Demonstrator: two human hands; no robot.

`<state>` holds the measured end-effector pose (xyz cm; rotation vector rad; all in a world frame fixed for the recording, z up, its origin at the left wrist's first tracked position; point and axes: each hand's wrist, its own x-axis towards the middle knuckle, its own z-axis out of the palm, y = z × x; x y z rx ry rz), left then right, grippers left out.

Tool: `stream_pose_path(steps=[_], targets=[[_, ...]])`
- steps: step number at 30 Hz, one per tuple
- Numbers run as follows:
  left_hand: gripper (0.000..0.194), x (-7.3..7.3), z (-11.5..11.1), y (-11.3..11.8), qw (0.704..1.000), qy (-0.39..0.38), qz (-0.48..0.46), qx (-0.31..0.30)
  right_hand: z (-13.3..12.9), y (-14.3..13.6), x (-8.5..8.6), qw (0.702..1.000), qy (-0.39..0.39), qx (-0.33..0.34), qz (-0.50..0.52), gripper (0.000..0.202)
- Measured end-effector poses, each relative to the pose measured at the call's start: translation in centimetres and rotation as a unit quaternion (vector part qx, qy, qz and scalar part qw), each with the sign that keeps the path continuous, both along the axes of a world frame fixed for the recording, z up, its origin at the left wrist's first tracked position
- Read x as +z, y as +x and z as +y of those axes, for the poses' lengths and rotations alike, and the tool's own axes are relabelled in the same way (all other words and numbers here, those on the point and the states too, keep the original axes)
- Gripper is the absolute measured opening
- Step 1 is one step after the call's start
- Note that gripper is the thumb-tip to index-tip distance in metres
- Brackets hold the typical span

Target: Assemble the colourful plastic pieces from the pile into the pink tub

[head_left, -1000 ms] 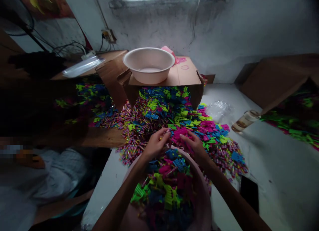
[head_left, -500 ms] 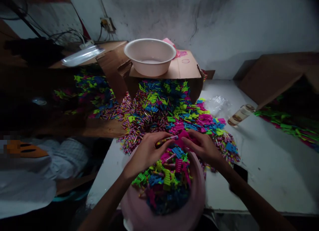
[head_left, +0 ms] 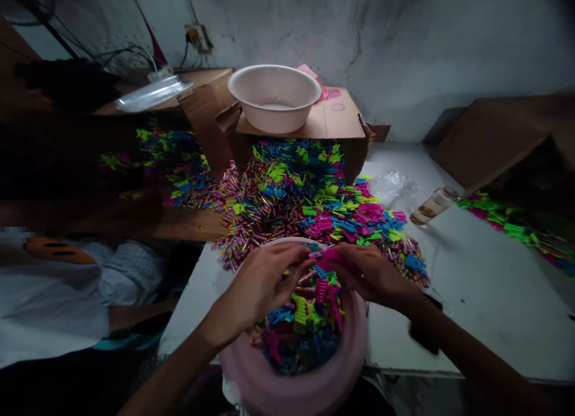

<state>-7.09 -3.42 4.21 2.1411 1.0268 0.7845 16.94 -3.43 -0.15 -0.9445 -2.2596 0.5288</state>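
Observation:
Over a pink basin (head_left: 357, 344), my left hand (head_left: 258, 284) pinches a small multicoloured patterned stick (head_left: 315, 255), mostly hidden by the fingers. Facing it, my right hand (head_left: 377, 275) is closed on a bright pink plastic piece (head_left: 331, 259). The stick's end meets the pink piece or lies right beside it; I cannot tell which. Below both hands, the basin holds a heap of plastic pieces (head_left: 300, 314) in yellow-green, blue and pink, some with comb-like teeth, mixed with patterned sticks.
Behind the basin spreads a pile of patterned sticks (head_left: 251, 218) and coloured pieces (head_left: 359, 215), spilling from a cardboard box (head_left: 345, 120). A white bowl (head_left: 274, 114) tops that box. Rightward are a bottle (head_left: 435, 206), clear plastic (head_left: 393, 188) and another box (head_left: 485, 134). A person (head_left: 58, 302) sits left.
The stick in my left hand has come closer to the pink piece, and less of it shows. My left hand now covers more of the basin. The view has shifted slightly.

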Motion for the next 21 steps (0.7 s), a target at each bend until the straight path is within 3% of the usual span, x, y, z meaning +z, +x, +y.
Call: stream_pose_path(steps=[4, 9, 16, 19, 21], targets=[[0.014, -0.4, 0.6, -0.8, 0.995, -0.087, -0.044, -0.029, -0.4, 0.0, -0.6, 0.998, -0.049, 0.04, 0.014, 0.017], [0.017, -1.8, 0.5, -1.1, 0.984, -0.16, -0.059, -0.043, -0.9, -0.4, -1.8, 0.995, -0.09, 0.039, 0.025, 0.016], [0.017, -1.5, 0.0, -0.8, 0.986, -0.149, -0.052, -0.053, -1.2, -0.2, -1.5, 0.986, -0.161, 0.022, 0.038, 0.019], [0.021, -2.9, -0.1, -0.4, 0.971, -0.199, -0.123, 0.049, -1.3, 0.2, -1.4, 0.982, -0.187, -0.013, 0.035, 0.024], [0.027, -4.7, 0.0, -0.2, 0.917, -0.285, -0.224, 0.165, -1.3, 0.5, -1.9, 0.98, -0.187, -0.07, 0.013, 0.026]])
